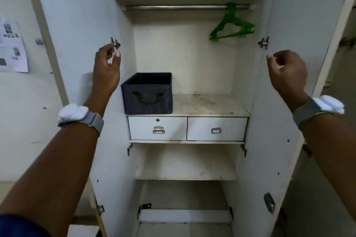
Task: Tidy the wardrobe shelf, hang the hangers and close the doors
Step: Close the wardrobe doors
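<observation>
With the green hangers (232, 22) on the rail and the box (147, 93) on the shelf, both rigid, hinged doors (77, 25) stand open, best swung by their outer edges; left hand (107, 67) and right hand (287, 72) hover with fingers loosely curled, empty.

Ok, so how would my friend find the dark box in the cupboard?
Look inside the open wardrobe, at the shelf just above the two white drawers. The dark box sits at its left end. It is the only thing on that shelf: a dark grey, open-topped fabric box with a brown handle on its front.
</observation>
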